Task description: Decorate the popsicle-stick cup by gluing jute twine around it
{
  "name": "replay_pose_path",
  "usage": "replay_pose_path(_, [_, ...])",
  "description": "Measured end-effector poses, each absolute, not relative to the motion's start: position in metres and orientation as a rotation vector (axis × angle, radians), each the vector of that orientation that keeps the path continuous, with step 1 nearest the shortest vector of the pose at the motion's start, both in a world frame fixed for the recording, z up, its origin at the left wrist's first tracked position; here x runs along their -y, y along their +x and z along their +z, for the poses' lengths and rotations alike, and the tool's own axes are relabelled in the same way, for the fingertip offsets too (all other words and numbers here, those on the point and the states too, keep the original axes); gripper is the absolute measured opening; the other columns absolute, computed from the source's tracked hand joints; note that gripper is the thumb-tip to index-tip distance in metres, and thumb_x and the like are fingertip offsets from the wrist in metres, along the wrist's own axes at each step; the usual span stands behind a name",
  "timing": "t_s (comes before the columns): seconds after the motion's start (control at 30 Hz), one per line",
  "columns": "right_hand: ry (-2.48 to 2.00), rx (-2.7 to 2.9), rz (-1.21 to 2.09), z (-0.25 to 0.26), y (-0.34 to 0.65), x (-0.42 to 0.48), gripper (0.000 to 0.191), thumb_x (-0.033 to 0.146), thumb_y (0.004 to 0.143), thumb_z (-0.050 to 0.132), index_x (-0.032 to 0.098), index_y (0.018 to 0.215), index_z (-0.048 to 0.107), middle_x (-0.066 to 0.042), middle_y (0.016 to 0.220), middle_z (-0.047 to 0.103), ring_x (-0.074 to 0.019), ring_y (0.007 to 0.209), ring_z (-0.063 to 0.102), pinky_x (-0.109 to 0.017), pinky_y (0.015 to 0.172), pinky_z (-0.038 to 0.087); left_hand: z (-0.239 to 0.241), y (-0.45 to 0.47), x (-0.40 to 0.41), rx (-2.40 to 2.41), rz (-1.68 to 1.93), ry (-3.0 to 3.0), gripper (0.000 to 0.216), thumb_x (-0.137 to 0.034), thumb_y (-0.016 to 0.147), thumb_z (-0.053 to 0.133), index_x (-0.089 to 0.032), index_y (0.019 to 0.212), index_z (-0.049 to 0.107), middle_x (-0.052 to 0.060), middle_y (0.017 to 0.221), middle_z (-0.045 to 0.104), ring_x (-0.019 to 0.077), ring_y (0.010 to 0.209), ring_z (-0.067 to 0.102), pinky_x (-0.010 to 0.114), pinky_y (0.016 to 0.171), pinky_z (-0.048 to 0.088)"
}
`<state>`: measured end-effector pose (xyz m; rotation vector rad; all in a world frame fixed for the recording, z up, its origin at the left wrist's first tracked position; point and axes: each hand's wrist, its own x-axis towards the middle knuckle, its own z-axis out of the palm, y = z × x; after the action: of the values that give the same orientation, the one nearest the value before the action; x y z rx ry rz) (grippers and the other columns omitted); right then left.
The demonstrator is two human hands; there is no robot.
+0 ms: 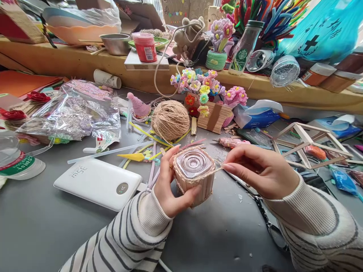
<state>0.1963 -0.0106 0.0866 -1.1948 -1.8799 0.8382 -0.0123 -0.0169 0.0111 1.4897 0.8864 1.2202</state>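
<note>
Wood-clad square container (196, 166), rim edged with jute twine (217, 169).
Gripped above the grey table (224, 230) by the left hand (169, 189), its visible sides look covered; the twine's free length, pinched by the right hand (256, 172), seems left to be fastened. Behind, a twine ball (170, 119) is placed.

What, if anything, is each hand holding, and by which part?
The left hand holds the container by its sides; the right hand pinches twine near the container's edge.

The single view comes from the wearer's head, facing forward and down over the desk (227, 234), close above the left hand (170, 185) and right hand (262, 170) near mid-frame; the shelf (70, 62) behind runs across the top, farther off.
</note>
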Motion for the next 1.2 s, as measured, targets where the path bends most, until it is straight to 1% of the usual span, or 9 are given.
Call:
replay_pose_path(0.1, [-1.216, 1.895, 0.801, 0.082, 0.197, 0.011, 0.024, 0.041, 0.083, 0.063, 0.018, 0.076, 0.064, 0.000, 0.061, 0.059, -0.0076, 0.049, 0.046, -0.019, 0.042, 0.035, 0.011, -0.012, 0.019, -0.934, 1.204, 1.374, 0.081, -0.035, 0.070, 0.072, -0.019, 0.135, 0.027, 0.014, 0.133, 0.054, 0.0293, 0.123, 0.054, 0.043, 0.107, 0.039])
replay_pose_path(0.17, [-1.232, 1.883, 0.793, 0.079, 0.196, 0.011, 0.024, 0.041, 0.083, 0.063, 0.018, 0.076, 0.064, 0.001, 0.062, 0.059, -0.0074, 0.049, 0.045, -0.020, 0.043, 0.035, 0.010, -0.013, 0.019, -0.913, 1.175, 1.375, 0.082, -0.037, 0.070, 0.073, -0.020, 0.135, 0.026, 0.014, 0.133, 0.055, 0.0297, 0.122, 0.055, 0.042, 0.105, 0.040])
replay_pose_path(0.33, [-1.222, 1.858, 0.804, 0.077, 0.195, 0.010, 0.023, 0.041, 0.083, 0.063, 0.018, 0.076, 0.063, 0.001, 0.063, 0.059, -0.0075, 0.050, 0.048, -0.019, 0.044, 0.037, 0.004, -0.019, 0.015, -0.855, 1.136, 1.428, 0.082, -0.034, 0.073, 0.072, -0.022, 0.137, 0.023, 0.014, 0.135, 0.054, 0.0291, 0.123, 0.055, 0.042, 0.105, 0.040])
replay_pose_path(0.53, [-1.258, 1.905, 0.672, 0.075, 0.198, 0.006, 0.030, 0.048, 0.083, 0.062, 0.019, 0.074, 0.064, -0.002, 0.063, 0.057, -0.0109, 0.054, 0.049, -0.023, 0.045, 0.036, 0.002, -0.021, 0.013, -0.835, 1.129, 1.439, 0.079, -0.032, 0.075, 0.070, -0.023, 0.138, 0.023, 0.014, 0.136, 0.053, 0.0307, 0.128, 0.050, 0.046, 0.110, 0.036])
replay_pose_path(0.7, [-1.259, 1.902, 0.635, 0.072, 0.197, 0.006, 0.029, 0.047, 0.084, 0.061, 0.019, 0.074, 0.063, -0.002, 0.063, 0.056, -0.0117, 0.057, 0.050, -0.024, 0.049, 0.038, 0.003, -0.021, 0.011, -0.843, 1.135, 1.461, 0.076, -0.032, 0.075, 0.070, -0.020, 0.136, 0.026, 0.015, 0.134, 0.055, 0.0322, 0.126, 0.052, 0.046, 0.107, 0.040])
replay_pose_path(0.9, [-1.261, 1.868, 0.649, 0.069, 0.194, 0.005, 0.025, 0.043, 0.083, 0.063, 0.020, 0.074, 0.061, -0.001, 0.066, 0.058, -0.0115, 0.057, 0.049, -0.025, 0.049, 0.036, 0.006, -0.021, 0.010, -0.888, 1.122, 1.511, 0.077, -0.036, 0.074, 0.069, -0.018, 0.136, 0.028, 0.015, 0.123, 0.062, 0.0329, 0.115, 0.061, 0.045, 0.099, 0.048])
replay_pose_path(1.1, [-1.265, 1.873, 0.640, 0.070, 0.194, 0.004, 0.024, 0.042, 0.083, 0.063, 0.020, 0.073, 0.061, -0.001, 0.066, 0.058, -0.0110, 0.055, 0.048, -0.025, 0.047, 0.036, 0.006, -0.021, 0.009, -0.869, 1.106, 1.512, 0.074, -0.036, 0.075, 0.069, -0.018, 0.135, 0.029, 0.015, 0.126, 0.060, 0.0324, 0.118, 0.059, 0.044, 0.101, 0.046])
replay_pose_path(1.2, [-1.254, 1.838, 0.707, 0.070, 0.194, 0.003, 0.023, 0.042, 0.081, 0.065, 0.019, 0.077, 0.062, -0.001, 0.067, 0.058, -0.0106, 0.055, 0.049, -0.023, 0.046, 0.038, 0.005, -0.022, 0.008, -0.863, 1.102, 1.499, 0.073, -0.037, 0.075, 0.069, -0.019, 0.134, 0.030, 0.016, 0.128, 0.059, 0.0326, 0.120, 0.058, 0.045, 0.102, 0.045])
